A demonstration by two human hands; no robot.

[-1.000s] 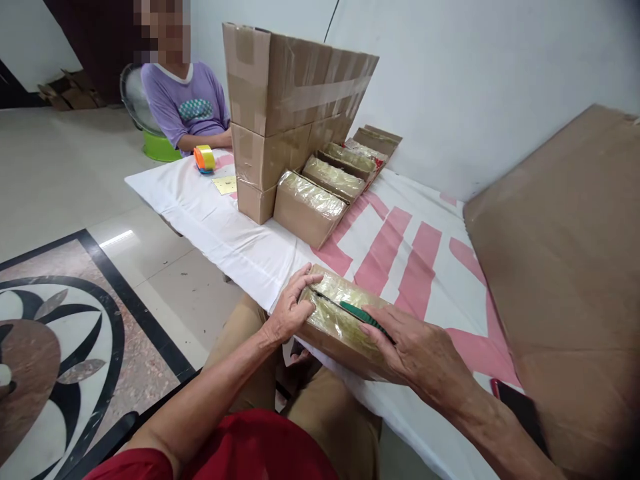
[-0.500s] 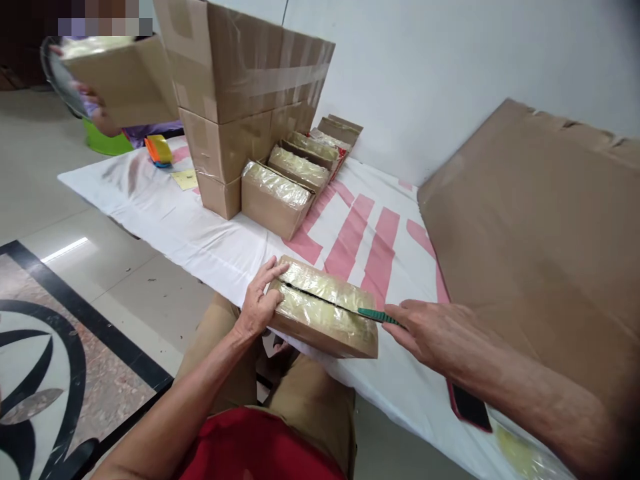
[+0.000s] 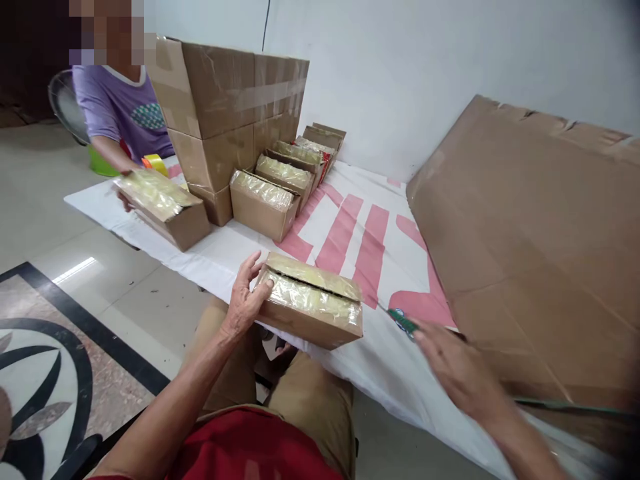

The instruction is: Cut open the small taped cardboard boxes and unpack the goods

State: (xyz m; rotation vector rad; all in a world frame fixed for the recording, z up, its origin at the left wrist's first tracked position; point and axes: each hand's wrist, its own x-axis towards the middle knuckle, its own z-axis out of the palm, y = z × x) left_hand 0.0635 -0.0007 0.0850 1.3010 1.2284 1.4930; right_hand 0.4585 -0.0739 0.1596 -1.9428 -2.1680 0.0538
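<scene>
A small cardboard box [image 3: 310, 313] sits at the table's near edge, its taped top slit lengthwise and the far flap slightly raised. My left hand [image 3: 246, 293] grips the box's left end, thumb on the near top edge and fingers at the far side. To the right of the box, my right hand [image 3: 450, 357] is closed round a green utility knife [image 3: 403, 323]. The knife's blade points left, apart from the box and above the cloth. My right hand is blurred by motion.
A co-worker [image 3: 117, 117] at the far left holds another taped box [image 3: 165, 207] on the table. Stacked cartons [image 3: 220, 93] stand behind a row of opened boxes [image 3: 263, 203]. A large cardboard sheet [image 3: 525, 253] leans at right on the white-and-pink cloth [image 3: 345, 220].
My right hand has drawn the knife out of the slit, away to the right. The box's far flap has lifted a little. The co-worker's box has come down onto the table.
</scene>
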